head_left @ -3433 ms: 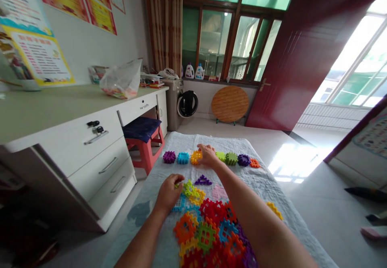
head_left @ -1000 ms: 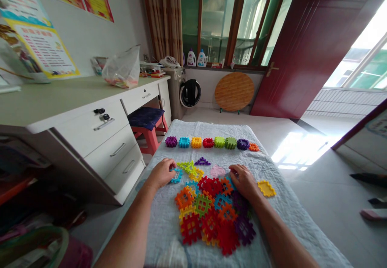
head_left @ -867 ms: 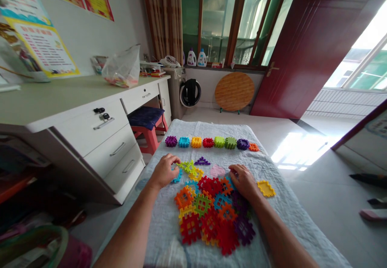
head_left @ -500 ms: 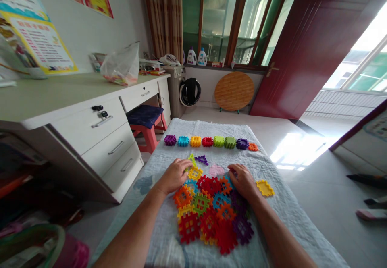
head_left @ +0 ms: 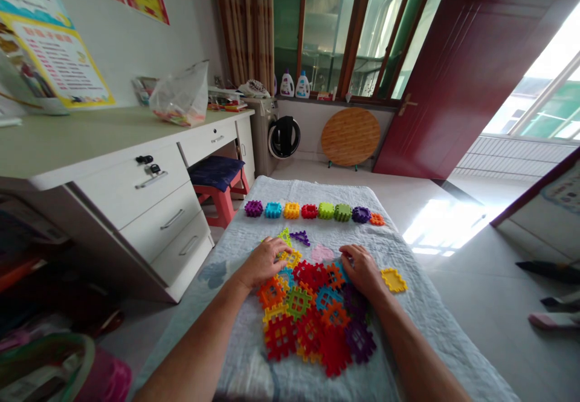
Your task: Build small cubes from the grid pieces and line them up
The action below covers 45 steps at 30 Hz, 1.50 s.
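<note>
Pale blue, cloth-covered bench [head_left: 441, 323] bearing toothed plastic building tiles, seen from above its near end. At the far end stand eight tile groups in a crosswise row, from left to right: magenta-purple [head_left: 254, 208], light blue [head_left: 273, 210], yellow [head_left: 291, 210], red [head_left: 309, 211], lime [head_left: 325, 210], darker green [head_left: 343, 212], violet [head_left: 361, 214] and orange [head_left: 377, 219].

Nearer the viewer lies an overlapping heap of loose flat tiles, among them a green window tile [head_left: 299, 303], a solid red tile [head_left: 335, 349] and a purple window tile [head_left: 360, 340].

The left hand [head_left: 265, 263] is at the heap's far left corner, its fingers bent and touching a yellow window tile [head_left: 292, 259]; whether they pinch it cannot be told. The right hand [head_left: 362, 266] lies palm down at the far right corner, fingers bent and close together, partly covering a blue tile [head_left: 343, 269]; any grip is hidden.

Beyond the left hand, a lime triangle [head_left: 284, 236] lies just beside a purple triangle [head_left: 299, 238]. A yellow frame [head_left: 394, 280] lies apart, right of the right hand.
</note>
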### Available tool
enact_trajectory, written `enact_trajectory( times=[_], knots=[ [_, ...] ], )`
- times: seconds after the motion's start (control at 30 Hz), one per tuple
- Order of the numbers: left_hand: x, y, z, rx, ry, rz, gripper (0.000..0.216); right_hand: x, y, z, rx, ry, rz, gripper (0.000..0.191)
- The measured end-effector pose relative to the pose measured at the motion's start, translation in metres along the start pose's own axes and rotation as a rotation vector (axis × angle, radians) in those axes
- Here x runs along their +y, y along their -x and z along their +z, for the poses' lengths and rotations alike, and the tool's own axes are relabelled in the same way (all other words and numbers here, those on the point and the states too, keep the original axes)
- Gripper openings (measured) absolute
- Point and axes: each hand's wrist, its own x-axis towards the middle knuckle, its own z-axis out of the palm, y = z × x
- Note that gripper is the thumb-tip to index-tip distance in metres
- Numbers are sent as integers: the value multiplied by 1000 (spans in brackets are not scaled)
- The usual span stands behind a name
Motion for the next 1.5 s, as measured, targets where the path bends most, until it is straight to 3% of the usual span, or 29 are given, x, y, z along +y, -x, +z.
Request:
enact_trajectory(
  times=[0.17, 0.37, 0.47, 0.6, 0.7, 0.83, 1.0, 1.13, 1.27, 1.5],
  knots=[
    [-4, -7, 4, -108, -30, 24, 37, -1, 0, 0, -10, 0, 1, 22],
    [-3, -10, 6, -75, -74, 69, 22, -1, 0, -1, -7, -6, 4, 22],
    [0, -12, 8, -5, -63, 64, 22, -1, 0, -1, -10, -8, 5, 21],
    [2, -14, 13, 153, 80, -86, 31, -2, 1, -2, -7, -17, 10, 21],
    [0, -15, 13, 154, 155, -122, 30, -2, 1, -1, -5, -28, 19, 21],
    [-4, -15, 5, 254, 71, -82, 29, 0, 1, 0, -10, -30, 24, 21],
    [-16, -12, -5, 375, -7, -136, 32, 0, 0, -1, -4, -25, 24, 20],
    [-18, -8, -6, 346, -19, -149, 26, -3, 1, -2, 7, -26, 21, 21],
    [-9, -4, -3, 229, -41, -70, 19, -6, 2, -3, 6, -10, 36, 20],
    [-5, -8, 12, 75, -213, -44, 52, -7, 2, -2, 1, -17, 61, 19]
  ],
)
